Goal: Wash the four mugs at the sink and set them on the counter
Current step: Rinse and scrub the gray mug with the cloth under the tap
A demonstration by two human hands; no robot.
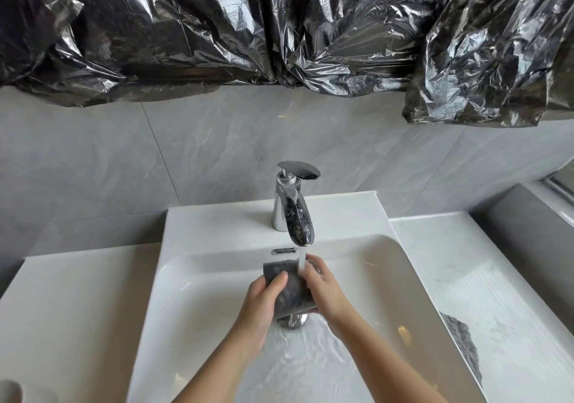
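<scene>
A dark grey speckled mug is held tilted over the white sink, right under the running water from the chrome tap. My left hand grips the mug's left side, with the thumb lying across its wall. My right hand holds the right side, its fingers curled at the rim where the stream lands. The mug's handle and inside are hidden. No other mug shows clearly.
Water spreads over the basin floor around the chrome drain. A grey cloth lies on the right counter. The left counter has a blurred pale object at its near corner. Black plastic sheeting hangs above.
</scene>
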